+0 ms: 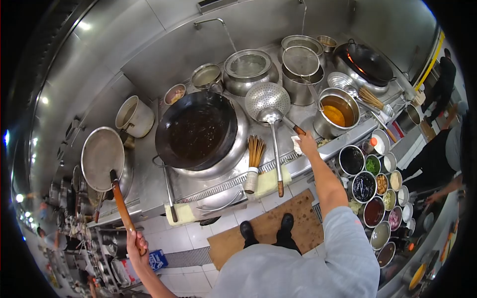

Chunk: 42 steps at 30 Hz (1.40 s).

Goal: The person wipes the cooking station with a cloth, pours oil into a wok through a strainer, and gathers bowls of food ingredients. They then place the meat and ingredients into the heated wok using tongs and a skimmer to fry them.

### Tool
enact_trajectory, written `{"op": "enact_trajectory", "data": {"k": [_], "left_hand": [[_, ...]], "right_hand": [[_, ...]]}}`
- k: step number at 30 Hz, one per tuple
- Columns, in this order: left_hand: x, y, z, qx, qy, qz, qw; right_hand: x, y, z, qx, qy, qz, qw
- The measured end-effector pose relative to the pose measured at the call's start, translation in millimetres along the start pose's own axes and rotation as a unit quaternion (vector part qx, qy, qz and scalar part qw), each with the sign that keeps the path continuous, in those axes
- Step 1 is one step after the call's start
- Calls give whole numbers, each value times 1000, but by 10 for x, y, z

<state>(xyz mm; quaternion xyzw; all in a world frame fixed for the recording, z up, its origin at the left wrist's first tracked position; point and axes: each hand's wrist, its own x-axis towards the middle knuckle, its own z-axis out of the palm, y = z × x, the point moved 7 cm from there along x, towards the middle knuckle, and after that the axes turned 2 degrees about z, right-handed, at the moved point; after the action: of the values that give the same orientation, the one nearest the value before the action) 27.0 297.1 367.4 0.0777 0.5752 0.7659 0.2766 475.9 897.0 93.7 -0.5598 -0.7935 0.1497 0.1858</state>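
My left hand (137, 244) is wrapped around the wooden handle of a round, fine-mesh strainer (102, 158), raised at the left of the stove. My right hand (308, 144) is closed at the wooden handle end of a perforated skimmer (261, 96), with a white cloth (297, 143) beside the fingers. A ladle (276, 154) rests with its bowl against the skimmer and its long handle toward me. Between my hands, a black wok (196, 130) with dark, wet residue sits on a burner. A bamboo brush (256, 156) lies right of the wok.
A pot of amber oil (339, 111) stands beyond my right hand. Lidded pots (248, 64) line the back under water spouts. Another wok (365, 64) sits far right, with fire at its rim. Several seasoning bowls (374, 212) crowd my right side. A person (439, 149) stands at the right edge.
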Motion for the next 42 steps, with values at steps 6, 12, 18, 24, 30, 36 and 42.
{"op": "enact_trajectory", "data": {"k": [6, 12, 18, 24, 30, 36, 42], "left_hand": [[-140, -67, 803, -3, -67, -8, 998], [-207, -229, 1365, 20, -153, -45, 987], [-205, -452, 1683, 23, -194, -94, 976], [-258, -603, 1884, 62, -236, -130, 961], [-218, -694, 1982, 87, -240, -156, 954], [-36, -1030, 2837, 127, -349, -161, 915], [172, -1888, 4761, 51, -466, -237, 851]], "right_hand": [[-285, -87, -266, 10, 77, 37, 996], [-582, 97, -465, 20, 102, 52, 993], [-759, 269, -614, -20, 114, 71, 991], [-911, 336, -733, -16, 125, 60, 990], [-1042, 236, -859, -20, 123, 90, 988], [-1670, 3, -1255, 35, 245, 20, 969], [-2341, 15, -1194, 180, 183, 81, 963]]}}
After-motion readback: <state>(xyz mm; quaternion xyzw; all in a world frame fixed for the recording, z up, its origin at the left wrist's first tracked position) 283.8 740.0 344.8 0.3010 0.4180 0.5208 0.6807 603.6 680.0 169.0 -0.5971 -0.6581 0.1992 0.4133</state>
